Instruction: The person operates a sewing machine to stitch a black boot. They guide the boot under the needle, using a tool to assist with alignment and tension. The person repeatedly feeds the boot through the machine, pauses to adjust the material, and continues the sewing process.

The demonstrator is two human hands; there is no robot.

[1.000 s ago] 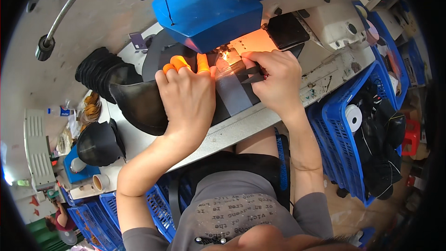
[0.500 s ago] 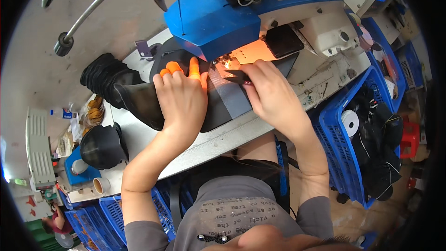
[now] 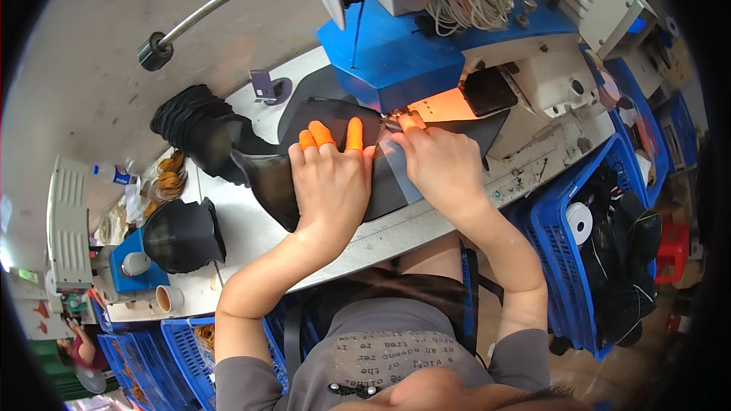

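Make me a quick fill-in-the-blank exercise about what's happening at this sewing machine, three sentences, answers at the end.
1. The left hand wears finger covers of the colour ____.
2. Both hands press a piece of ____ material flat on the table.
3. The sewing machine has a body of the colour ____.

Missing words: orange; black; blue

Left hand [image 3: 333, 183], orange finger cots on, lies flat on black shoe upper [image 3: 335, 118]. Right hand [image 3: 442, 164] presses the piece beside blue sewing machine [image 3: 396, 53]. Desk [image 3: 244, 232] white; blue crate [image 3: 552, 217] right.
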